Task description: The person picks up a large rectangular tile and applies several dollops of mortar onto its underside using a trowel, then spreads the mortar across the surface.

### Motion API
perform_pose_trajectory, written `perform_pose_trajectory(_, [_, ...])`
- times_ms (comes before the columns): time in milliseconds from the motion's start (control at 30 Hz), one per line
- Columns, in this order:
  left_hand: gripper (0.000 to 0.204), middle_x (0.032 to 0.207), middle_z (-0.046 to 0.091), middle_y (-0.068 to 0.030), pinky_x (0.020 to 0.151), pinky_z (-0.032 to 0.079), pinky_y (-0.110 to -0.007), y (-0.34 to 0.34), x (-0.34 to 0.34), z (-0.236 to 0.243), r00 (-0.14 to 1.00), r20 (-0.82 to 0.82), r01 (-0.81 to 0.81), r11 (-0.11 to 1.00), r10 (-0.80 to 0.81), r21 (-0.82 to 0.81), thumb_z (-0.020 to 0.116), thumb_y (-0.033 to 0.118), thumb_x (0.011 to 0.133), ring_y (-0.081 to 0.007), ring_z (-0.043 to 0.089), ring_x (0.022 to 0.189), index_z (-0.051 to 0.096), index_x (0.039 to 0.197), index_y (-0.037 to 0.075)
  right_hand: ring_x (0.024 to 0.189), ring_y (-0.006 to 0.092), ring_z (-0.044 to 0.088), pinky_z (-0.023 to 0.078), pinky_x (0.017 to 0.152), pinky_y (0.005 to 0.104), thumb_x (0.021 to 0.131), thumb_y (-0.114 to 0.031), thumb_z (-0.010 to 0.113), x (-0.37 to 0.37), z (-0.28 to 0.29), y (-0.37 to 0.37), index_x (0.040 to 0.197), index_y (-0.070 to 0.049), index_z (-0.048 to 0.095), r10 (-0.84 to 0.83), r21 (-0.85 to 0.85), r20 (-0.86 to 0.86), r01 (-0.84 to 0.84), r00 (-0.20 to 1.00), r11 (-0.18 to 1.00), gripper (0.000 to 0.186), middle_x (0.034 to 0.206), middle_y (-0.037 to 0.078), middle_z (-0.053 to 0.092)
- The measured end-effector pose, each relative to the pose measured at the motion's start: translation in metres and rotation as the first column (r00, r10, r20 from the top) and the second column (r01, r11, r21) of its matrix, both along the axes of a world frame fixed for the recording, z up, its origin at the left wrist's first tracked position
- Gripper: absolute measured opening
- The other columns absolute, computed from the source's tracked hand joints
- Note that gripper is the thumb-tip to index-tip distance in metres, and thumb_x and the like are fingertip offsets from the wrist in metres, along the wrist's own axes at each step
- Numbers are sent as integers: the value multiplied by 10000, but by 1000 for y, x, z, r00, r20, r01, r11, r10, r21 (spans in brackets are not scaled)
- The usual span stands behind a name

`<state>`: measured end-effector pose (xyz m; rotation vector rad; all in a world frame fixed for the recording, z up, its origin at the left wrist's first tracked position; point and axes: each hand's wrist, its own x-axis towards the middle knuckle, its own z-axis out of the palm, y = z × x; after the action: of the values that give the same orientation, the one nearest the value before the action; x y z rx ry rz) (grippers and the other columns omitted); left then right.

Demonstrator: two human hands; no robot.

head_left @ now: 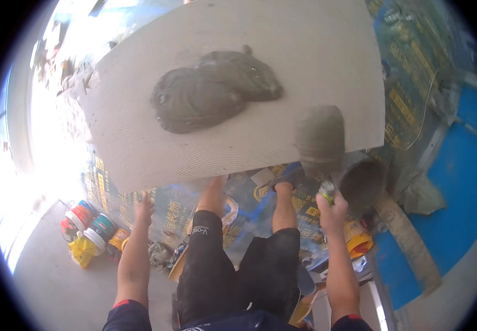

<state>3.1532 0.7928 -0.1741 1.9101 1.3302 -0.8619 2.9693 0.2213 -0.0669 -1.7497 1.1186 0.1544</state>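
Head view: left hand (144,208) under tile (238,88) edge, fingers hidden — right hand (332,205) fingers clenching trowel (322,144) handle.

Both bare forearms enter from the lower edge and reach forward, well apart, each with a dark short sleeve edged in red. Left hand (144,208): arm nearly straight, fingers extended and slightly spread, palm facing away, nothing gripped that can be seen. Right hand (332,207): wrist raised, fingers curled closed in a fist around a handle. Both bare legs stand between the arms, knees in dark shorts.
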Motion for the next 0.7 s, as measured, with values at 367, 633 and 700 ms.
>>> perform_pose_trajectory(367, [747, 1303, 504, -253, 990, 394, -396, 139, 50, -60, 983, 95, 137, 971, -158, 194, 691, 399, 821, -327, 514, 1182, 423, 1300, -107, 676, 323, 581, 465, 638, 424, 762, -213, 697, 144, -9, 33, 899, -24, 599, 423, -752, -175, -398, 889, 525, 253, 763, 140, 583])
perform_pose_trajectory(633, [907, 1442, 369, -217, 1069, 311, -414, 176, 173, -73, 946, 156, 255, 948, -286, 191, 662, 535, 801, -322, 374, 1328, 329, 1414, -45, 502, 106, 493, 441, 451, 255, 952, -488, 485, 211, -15, 71, 973, -71, 499, -227, 544, -230, 318, 946, 776, 418, 661, 2, 481])
perform_pose_trajectory(700, [927, 1459, 347, -207, 1081, 290, -424, 180, 181, -75, 971, 146, 175, 978, -190, 113, 633, 578, 807, -321, 358, 1338, 319, 1422, -40, 486, 110, 489, 433, 430, 268, 946, -531, 465, 216, -33, 115, 916, -91, 477, -295, 702, -320, 434, 900, 564, 442, 658, 7, 480])
